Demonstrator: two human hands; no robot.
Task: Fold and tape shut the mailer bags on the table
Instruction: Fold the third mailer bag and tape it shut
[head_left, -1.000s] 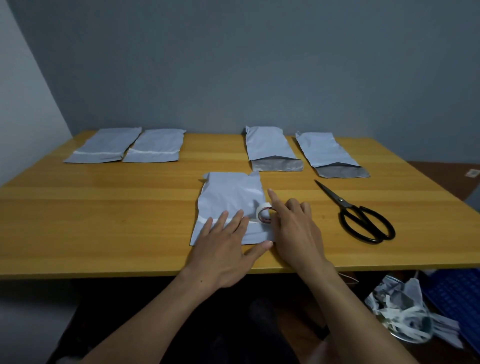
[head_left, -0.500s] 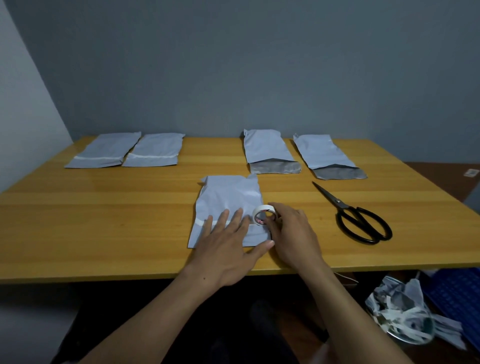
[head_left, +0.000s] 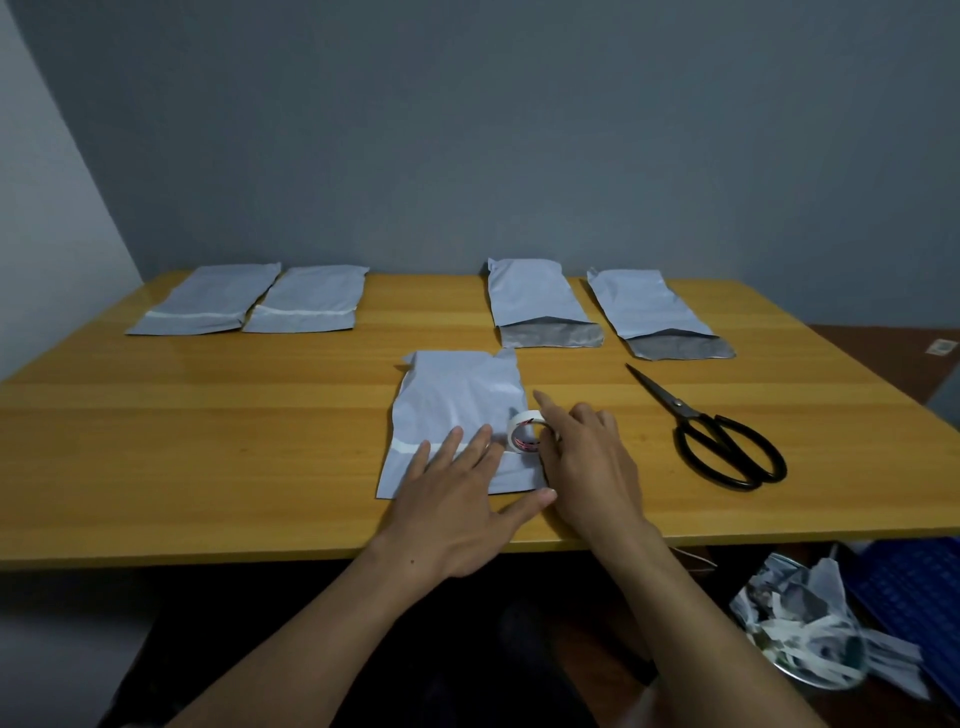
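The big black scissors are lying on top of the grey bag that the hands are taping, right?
No. The black scissors lie on the yellow wooden table, right of the grey plastic mailer bag, not touching it. The left hand and the right hand, holding a white tape roll, are taping that bag. The head view shows it.

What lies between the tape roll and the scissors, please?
In the head view, the right hand, holding the tape roll, lies there; then bare table up to the scissors.
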